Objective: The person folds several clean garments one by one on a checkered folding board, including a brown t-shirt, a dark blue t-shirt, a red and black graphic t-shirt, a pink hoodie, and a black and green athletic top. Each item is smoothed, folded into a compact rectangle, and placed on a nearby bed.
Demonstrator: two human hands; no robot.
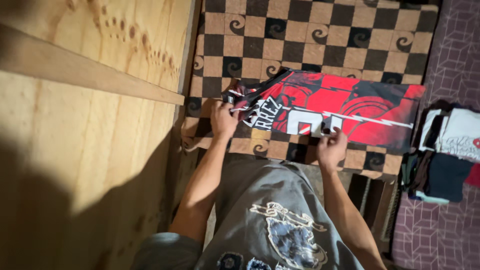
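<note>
Both hands are pinched shut on the near edge of the red, black and white jersey (330, 110): left hand (223, 120) at its bunched end, right hand (331, 148) nearer the middle. The jersey is laid out lengthwise left to right on the checkered mat (310, 35). A stack of folded clothes (447, 155) can be seen way off right.

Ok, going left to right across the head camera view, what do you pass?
Plywood panel → left hand → red and black jersey with the right hand at its near edge → stack of folded clothes.
</note>
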